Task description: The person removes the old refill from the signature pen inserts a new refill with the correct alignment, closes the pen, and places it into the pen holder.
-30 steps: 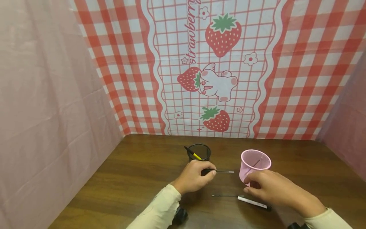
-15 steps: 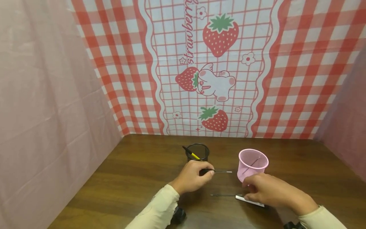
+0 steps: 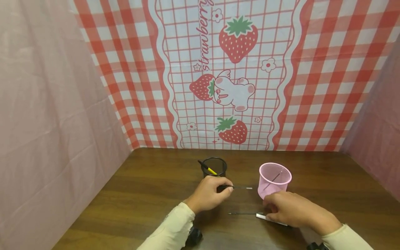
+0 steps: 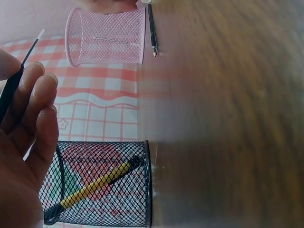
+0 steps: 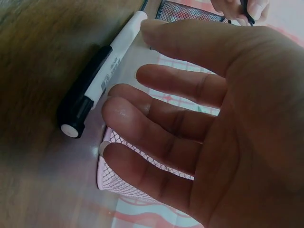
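My left hand (image 3: 210,193) pinches a slim black stick (image 4: 11,90) between thumb and fingers. A thin rod with a pale tip sticks out of it toward the right. My right hand (image 3: 298,210) hovers low over a white pen barrel (image 5: 107,78) with a black clip and end, lying on the table. In the right wrist view its fingers are loosely bent with a gap to the thumb, which overlaps the barrel's front end; contact is unclear. A thin dark pen refill (image 3: 243,213) lies in line with the barrel.
Behind the left hand stands a black mesh pen cup (image 3: 214,163) with a black-and-yellow pen (image 4: 97,184) leaning inside. A pink mesh cup (image 3: 263,184) beyond the right hand holds a thin dark rod (image 3: 272,181). Checked cloth (image 3: 134,86) hangs behind the wooden table (image 3: 125,208).
My right hand has moved down and left, from beside the pink cup to over the white pen barrel. The left hand keeps its pinch on the black stick. The head view has shifted slightly.
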A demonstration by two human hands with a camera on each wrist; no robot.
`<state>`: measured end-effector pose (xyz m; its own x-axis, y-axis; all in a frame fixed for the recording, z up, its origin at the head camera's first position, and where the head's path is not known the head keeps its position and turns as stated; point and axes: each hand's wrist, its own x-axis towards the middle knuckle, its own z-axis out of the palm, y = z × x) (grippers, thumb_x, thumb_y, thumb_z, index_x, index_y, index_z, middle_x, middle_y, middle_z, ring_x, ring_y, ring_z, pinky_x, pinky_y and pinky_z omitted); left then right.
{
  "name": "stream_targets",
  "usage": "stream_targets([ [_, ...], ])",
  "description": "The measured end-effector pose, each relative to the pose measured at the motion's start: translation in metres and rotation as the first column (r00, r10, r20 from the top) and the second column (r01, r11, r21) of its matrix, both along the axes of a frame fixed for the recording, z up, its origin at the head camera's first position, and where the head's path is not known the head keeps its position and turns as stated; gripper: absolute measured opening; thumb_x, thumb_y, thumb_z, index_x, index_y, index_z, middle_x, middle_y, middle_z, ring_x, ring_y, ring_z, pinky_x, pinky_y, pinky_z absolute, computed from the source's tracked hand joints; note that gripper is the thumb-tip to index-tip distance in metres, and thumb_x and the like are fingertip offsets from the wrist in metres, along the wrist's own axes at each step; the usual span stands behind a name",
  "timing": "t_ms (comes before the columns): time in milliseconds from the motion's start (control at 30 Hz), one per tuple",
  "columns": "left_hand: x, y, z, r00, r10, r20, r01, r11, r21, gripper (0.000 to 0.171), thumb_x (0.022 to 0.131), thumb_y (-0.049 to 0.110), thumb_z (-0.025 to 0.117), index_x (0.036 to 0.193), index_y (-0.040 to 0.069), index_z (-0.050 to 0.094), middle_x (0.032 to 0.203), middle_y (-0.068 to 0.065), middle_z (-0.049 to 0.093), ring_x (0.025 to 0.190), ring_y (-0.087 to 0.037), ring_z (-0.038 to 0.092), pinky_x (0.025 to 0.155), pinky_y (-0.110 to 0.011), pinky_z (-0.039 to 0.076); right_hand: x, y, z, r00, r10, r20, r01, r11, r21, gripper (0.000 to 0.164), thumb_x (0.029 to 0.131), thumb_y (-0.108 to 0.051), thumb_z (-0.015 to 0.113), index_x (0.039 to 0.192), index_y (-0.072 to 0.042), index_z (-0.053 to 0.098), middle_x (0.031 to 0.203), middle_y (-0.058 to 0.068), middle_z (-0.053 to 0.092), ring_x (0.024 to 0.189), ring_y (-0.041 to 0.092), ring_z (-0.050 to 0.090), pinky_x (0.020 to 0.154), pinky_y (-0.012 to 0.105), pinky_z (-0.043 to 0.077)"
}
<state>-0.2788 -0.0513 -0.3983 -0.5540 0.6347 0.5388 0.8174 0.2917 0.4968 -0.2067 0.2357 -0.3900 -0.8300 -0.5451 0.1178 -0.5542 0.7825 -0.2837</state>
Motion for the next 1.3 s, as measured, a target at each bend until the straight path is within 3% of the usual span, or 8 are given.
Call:
stream_targets([
  [167, -0.0002, -0.0008, 0.0003, 1.000, -0.005, 0.002, 0.005, 1.000, 0.001, 0.017, 0.096, 0.022, 0.062, 0.103, 0.013, 0.075, 0.084, 0.010, 0.069, 0.070, 0.003, 0.057, 0.067, -0.015, 0.047, -0.0003, -0.0009, -0.0019, 1.000, -0.001, -0.007, 0.001, 1.000, 0.018, 0.021, 0.079, -0.032, 0.084, 0.091, -0.026, 0.068, 0.073, -0.019, 0.046, 0.064, -0.003, 0.043, 0.055, 0.027, 0.038],
  [400, -0.0008, -0.0002, 0.0004, 1.000, -0.007, -0.001, 0.007, 1.000, -0.007, 0.018, 0.096, 0.022, 0.062, 0.104, 0.011, 0.075, 0.087, 0.008, 0.070, 0.074, 0.002, 0.058, 0.071, -0.015, 0.048, -0.0019, -0.0017, -0.0023, 1.000, -0.007, -0.012, 0.007, 1.000, 0.029, 0.026, 0.078, -0.033, 0.084, 0.075, -0.032, 0.058, 0.069, -0.020, 0.044, 0.061, -0.002, 0.042, 0.053, 0.026, 0.036],
  [767, -0.0011, -0.0007, 0.0000, 1.000, -0.001, -0.019, 0.001, 1.000, -0.001, 0.017, 0.095, 0.021, 0.063, 0.103, 0.012, 0.075, 0.089, 0.007, 0.071, 0.076, 0.002, 0.059, 0.071, -0.015, 0.048, -0.0018, -0.0047, -0.0001, 1.000, -0.021, 0.003, 0.021, 0.999, 0.045, 0.027, 0.077, -0.032, 0.083, 0.070, -0.032, 0.058, 0.066, -0.021, 0.046, 0.058, -0.002, 0.042, 0.052, 0.027, 0.035],
  [1300, -0.0001, -0.0008, 0.0016, 1.000, -0.010, -0.006, 0.010, 1.000, -0.006, 0.018, 0.096, 0.022, 0.062, 0.104, 0.012, 0.075, 0.089, 0.007, 0.071, 0.073, 0.003, 0.058, 0.070, -0.015, 0.048, -0.0009, -0.0085, -0.0074, 0.996, 0.003, -0.090, 0.005, 0.997, 0.082, 0.029, 0.075, -0.020, 0.081, 0.068, -0.031, 0.055, 0.067, -0.021, 0.043, 0.059, -0.001, 0.041, 0.050, 0.028, 0.038],
])
